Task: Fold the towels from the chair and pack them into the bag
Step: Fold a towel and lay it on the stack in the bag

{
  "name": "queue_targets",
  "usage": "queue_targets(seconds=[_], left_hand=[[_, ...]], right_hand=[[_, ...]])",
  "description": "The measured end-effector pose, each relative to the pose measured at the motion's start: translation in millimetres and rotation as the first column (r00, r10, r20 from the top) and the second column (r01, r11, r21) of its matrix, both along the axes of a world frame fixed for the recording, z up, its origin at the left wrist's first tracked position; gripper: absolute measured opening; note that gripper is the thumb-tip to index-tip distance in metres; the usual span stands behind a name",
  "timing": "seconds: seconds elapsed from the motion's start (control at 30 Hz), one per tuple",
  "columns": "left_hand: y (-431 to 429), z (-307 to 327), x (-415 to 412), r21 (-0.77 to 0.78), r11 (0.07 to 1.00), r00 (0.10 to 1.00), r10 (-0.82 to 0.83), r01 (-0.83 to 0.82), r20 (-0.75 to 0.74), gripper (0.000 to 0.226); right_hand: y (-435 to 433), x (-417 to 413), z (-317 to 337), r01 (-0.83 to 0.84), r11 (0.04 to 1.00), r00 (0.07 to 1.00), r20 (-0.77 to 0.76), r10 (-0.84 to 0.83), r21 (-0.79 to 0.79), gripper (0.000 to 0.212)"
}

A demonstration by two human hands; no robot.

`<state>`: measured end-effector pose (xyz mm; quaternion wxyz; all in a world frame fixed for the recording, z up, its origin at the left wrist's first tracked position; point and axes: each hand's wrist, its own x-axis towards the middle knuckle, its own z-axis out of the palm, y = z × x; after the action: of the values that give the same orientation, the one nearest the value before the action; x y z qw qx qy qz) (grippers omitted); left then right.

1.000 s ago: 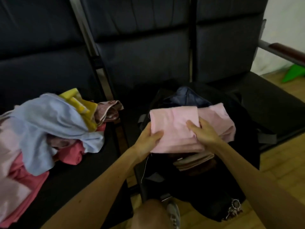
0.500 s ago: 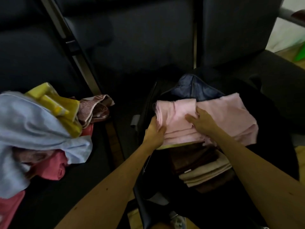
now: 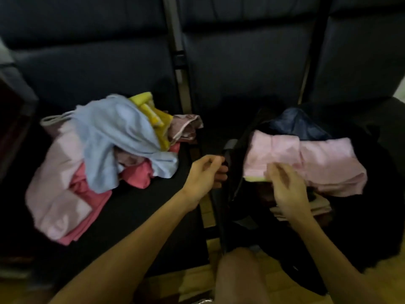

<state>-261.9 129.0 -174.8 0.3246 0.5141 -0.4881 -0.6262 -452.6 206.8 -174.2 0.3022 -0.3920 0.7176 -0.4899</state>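
A loose pile of towels (image 3: 105, 150) in pale pink, blue, yellow and coral lies on the dark chair (image 3: 142, 205) at left, its lower layers hidden and everything smeared by blur. The left hand (image 3: 203, 174) hangs between the pile and the black bag (image 3: 372, 205), fingers curled at the bag's left rim, though blur hides whether they grip it. The right hand (image 3: 287, 194) touches the near edge of a folded pink towel (image 3: 317, 163) lying across the bag's opening and covering most of the stack beneath; whether it pinches is unclear.
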Motion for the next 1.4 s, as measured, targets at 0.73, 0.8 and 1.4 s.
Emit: queue_targets(seconds=[0.73, 0.8, 1.4], left_hand=[[-20, -105, 308, -0.259, 0.884, 0.683, 0.465, -0.388, 0.563, 0.049], [-31, -115, 310, -0.179, 0.892, 0.715, 0.441, -0.415, 0.542, 0.047], [-7, -23, 300, -0.514, 0.728, 0.779, 0.604, -0.453, 0.168, 0.018]], right_hand=[[-121, 379, -92, -0.509, 0.778, 0.84, 0.014, 0.542, 0.368, 0.031], [-132, 385, -106, -0.48, 0.775, 0.863, 0.06, 0.502, 0.41, 0.037], [-109, 363, -17, -0.446, 0.877, 0.833, 0.443, 0.332, 0.18, 0.02]])
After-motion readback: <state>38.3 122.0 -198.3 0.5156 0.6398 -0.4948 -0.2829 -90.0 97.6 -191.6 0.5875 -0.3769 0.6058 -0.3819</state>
